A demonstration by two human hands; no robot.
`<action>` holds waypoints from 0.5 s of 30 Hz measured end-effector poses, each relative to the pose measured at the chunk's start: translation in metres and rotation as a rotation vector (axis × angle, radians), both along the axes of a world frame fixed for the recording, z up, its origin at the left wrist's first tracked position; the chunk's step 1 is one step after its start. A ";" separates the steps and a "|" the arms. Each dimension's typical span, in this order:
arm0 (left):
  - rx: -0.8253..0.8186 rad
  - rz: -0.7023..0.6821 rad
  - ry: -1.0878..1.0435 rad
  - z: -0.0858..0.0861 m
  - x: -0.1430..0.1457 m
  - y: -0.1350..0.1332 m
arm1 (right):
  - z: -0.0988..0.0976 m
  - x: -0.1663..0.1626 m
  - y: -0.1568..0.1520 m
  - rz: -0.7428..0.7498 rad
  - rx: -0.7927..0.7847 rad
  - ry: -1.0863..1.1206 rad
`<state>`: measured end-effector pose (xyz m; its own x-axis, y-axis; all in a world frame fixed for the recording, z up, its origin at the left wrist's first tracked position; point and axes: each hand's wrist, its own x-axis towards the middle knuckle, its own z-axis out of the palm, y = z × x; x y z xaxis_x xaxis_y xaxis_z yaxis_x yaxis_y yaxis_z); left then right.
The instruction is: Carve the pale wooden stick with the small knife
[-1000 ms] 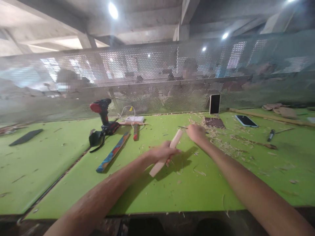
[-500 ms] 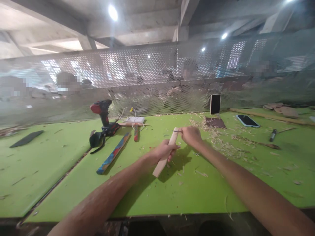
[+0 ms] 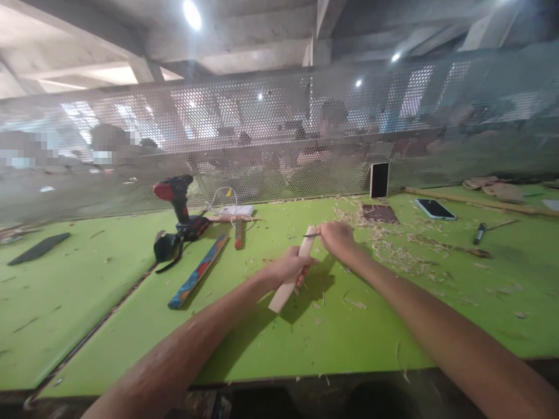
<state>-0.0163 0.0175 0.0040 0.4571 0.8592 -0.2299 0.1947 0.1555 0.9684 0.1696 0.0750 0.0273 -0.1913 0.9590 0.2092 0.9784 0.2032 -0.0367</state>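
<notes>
My left hand [image 3: 288, 266] is wrapped round the middle of a pale wooden stick [image 3: 283, 294], holding it tilted above the green table [image 3: 305, 337]. Its far end points up and away from me. My right hand [image 3: 335, 237] is closed on a small knife [image 3: 311, 235], whose thin blade lies across the stick's far end. Wood shavings [image 3: 393, 250] lie scattered on the table beyond and to the right of my hands.
A red and black cordless drill [image 3: 177, 212], a multicoloured flat bar [image 3: 198, 271] and a white power bank [image 3: 236, 210] lie left of centre. A dark slab [image 3: 38, 248] is far left. Two phones [image 3: 379, 180] [image 3: 435, 208] and a small tool [image 3: 479, 233] sit right. A perforated screen [image 3: 262, 128] backs the table; people work behind it.
My right hand drew back from beyond the stick's tip, bringing the knife blade onto the stick's far end. The stick tilted a little more upright. The view shifted slightly.
</notes>
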 end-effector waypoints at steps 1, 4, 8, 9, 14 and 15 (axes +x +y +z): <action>0.002 -0.004 0.006 -0.001 0.000 0.001 | -0.001 0.000 0.000 -0.007 0.001 0.002; 0.001 -0.004 0.021 -0.003 -0.001 0.003 | -0.005 0.002 0.002 -0.006 0.001 -0.001; -0.002 -0.021 0.060 0.003 -0.002 -0.002 | -0.010 0.011 0.011 -0.030 -0.018 0.040; -0.003 -0.043 0.081 0.005 -0.002 -0.005 | -0.011 0.017 0.015 -0.063 -0.031 0.059; -0.040 -0.049 0.093 0.014 0.000 -0.012 | -0.006 0.049 0.033 -0.265 -0.021 0.094; -0.048 -0.029 0.080 0.015 0.000 -0.011 | -0.003 0.052 0.033 -0.284 -0.012 0.105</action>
<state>-0.0168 0.0063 0.0186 0.4601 0.8331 -0.3070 0.2759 0.1945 0.9413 0.2218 0.1085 0.0243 0.1066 0.9736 0.2019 0.9868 -0.0787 -0.1412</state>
